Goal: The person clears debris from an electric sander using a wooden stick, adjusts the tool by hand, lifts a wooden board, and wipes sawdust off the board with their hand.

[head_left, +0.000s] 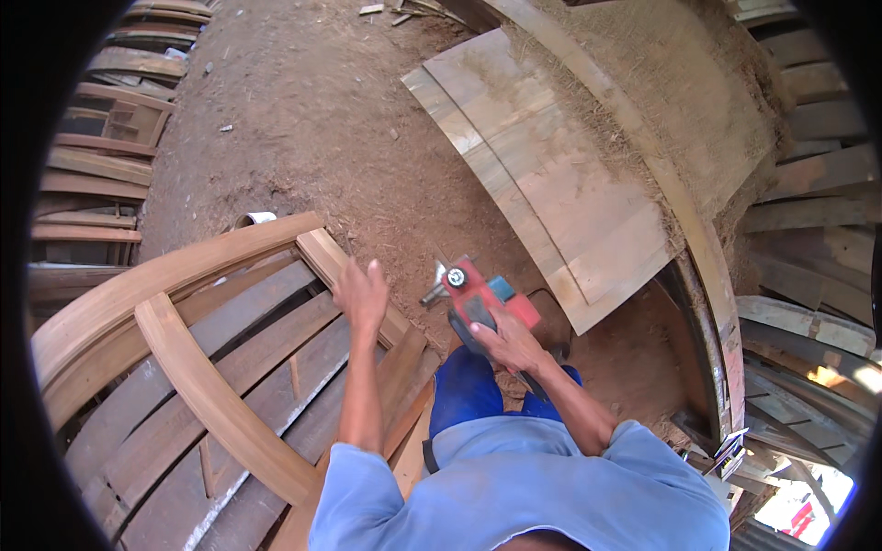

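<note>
My right hand (510, 342) is wrapped round the dark handle of a red power tool (461, 281) with a teal part and a metal base; I cannot make out its exact kind. The tool is tilted above my lap, its metal end toward the left. My left hand (361, 298) is raised over the end rail of a wooden frame (230, 409), fingers partly bent and apart, with nothing visible in them. The frame is of pale brown wood, with a curved outer rail and a curved crosspiece. It lies on several weathered boards (266, 367).
To the right stands a plywood-topped bench (551, 184) strewn with shavings, with a long curved wooden piece (634, 119) across it. Stacked wooden pieces (96, 165) line the far left, and more boards (818, 202) the right. A white container (253, 220) sits beyond the frame.
</note>
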